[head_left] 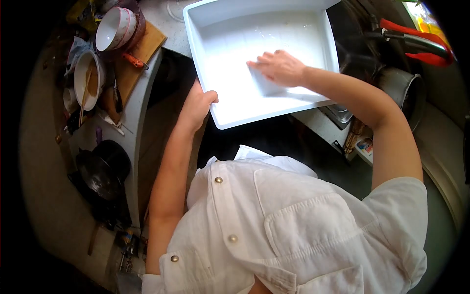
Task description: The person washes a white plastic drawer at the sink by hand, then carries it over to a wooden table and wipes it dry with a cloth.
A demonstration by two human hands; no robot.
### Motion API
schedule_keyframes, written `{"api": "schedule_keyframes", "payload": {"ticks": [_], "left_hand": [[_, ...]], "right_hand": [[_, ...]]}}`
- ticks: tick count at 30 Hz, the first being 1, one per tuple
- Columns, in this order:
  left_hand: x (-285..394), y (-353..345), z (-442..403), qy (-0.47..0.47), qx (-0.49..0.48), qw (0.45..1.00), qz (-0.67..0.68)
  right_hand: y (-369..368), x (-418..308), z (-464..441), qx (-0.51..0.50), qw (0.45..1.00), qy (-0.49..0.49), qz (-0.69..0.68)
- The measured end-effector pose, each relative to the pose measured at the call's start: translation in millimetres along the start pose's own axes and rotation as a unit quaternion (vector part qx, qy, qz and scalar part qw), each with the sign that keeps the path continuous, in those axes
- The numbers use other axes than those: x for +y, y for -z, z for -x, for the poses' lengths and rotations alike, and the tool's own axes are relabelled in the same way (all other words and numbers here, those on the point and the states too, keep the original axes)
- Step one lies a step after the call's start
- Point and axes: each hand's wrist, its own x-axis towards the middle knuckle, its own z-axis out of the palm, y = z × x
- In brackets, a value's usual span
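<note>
A white rectangular plastic bin [230,63] is held tilted in front of me, its inside facing up towards me. Drops of water glisten on its inner surface. My left hand [199,105] is closed on the left side near the front corner, with its thumb over the rim and the other fingers hidden behind. Inside the bin is my right hand [280,68], palm down and slightly blurred. Its fingers stretch out to the left, at or close to the bottom; contact is not certain. Nothing shows in that hand.
On the left counter [147,93] are stacked bowls [115,29], a wooden board [149,41], a knife [117,95], a white bowl with chopsticks [89,73] and a black pan [103,169]. To the right stand a metal pot [399,85] and a red-handled pan [416,41].
</note>
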Motion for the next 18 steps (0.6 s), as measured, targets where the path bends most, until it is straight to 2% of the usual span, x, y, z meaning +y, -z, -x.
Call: {"api": "schedule_keyframes", "payload": {"ticks": [1,4,5,8,9,13,16,18], "left_hand": [[-0.1,0.0,-1.6,-0.001,0.0,1.0,-0.002],[-2.2,0.8,0.2,0.005,0.005,1.0,-0.006],[-2.7,0.2,0.9,0.008,0.008,1.0,-0.006],[-3.1,-0.1,-2.1,0.0,0.007,1.0,-0.002],[-3.9,0.5,-1.9,-0.003,0.003,1.0,-0.001],[-9.1,2.6,-2.1,0.002,0.001,1.0,0.007],[-8.9,0.0,-2.4,-0.001,0.004,1.0,0.002],[-8.9,1.0,-3.0,-0.003,-0.004,1.0,0.0]], "right_hand": [[-0.5,-4.2,2.7,0.023,0.999,0.04,-0.02],[15.1,1.7,1.3,-0.011,1.0,-0.009,0.02],[16.6,5.1,-0.4,0.018,0.998,-0.062,-0.01],[-1.3,-4.4,2.7,0.047,0.993,0.109,-0.014],[4.3,-12.7,3.3,-0.003,0.989,0.149,0.02],[24.9,-0.1,3.5,-0.041,0.996,-0.076,-0.031],[2.1,-10.0,5.1,0.034,0.994,0.101,0.038],[2.2,-6.1,7.3,0.019,0.998,0.056,0.036]]}}
